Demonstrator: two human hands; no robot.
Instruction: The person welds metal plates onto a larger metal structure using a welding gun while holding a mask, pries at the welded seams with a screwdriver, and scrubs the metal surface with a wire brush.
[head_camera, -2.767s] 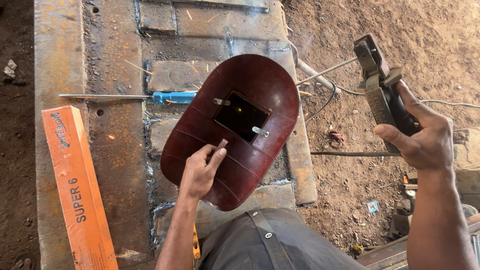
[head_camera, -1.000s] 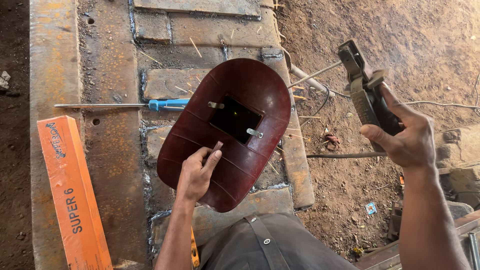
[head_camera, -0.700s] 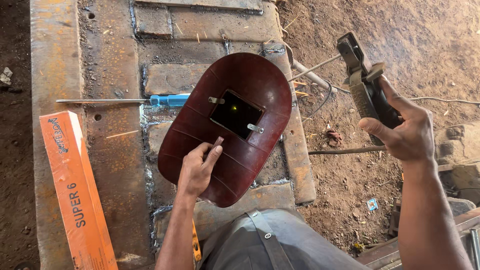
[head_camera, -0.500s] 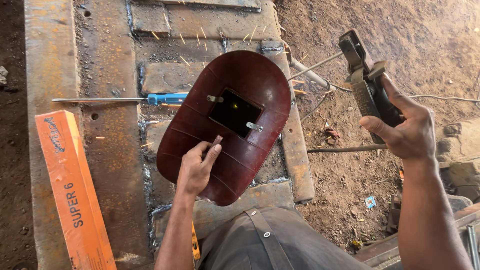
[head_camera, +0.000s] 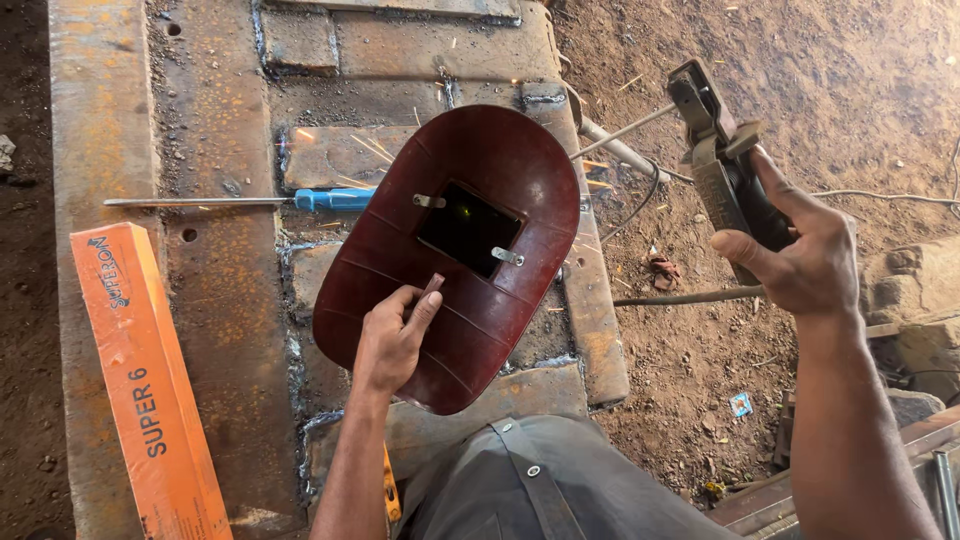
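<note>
— Where is the red welding shield?
— The left hand grips its handle, above the steel plates.
— And the right hand?
— It squeezes the electrode holder, off to the shield's right.

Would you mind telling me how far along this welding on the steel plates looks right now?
Done: rough weld beads already run along several plate edges on the steel workpiece. In hand: the left hand holds a dark red welding shield over the spot, the right hand grips the electrode holder with its rod reaching under the shield, sparks flying. Left: how many seams remain cannot be judged.
</note>
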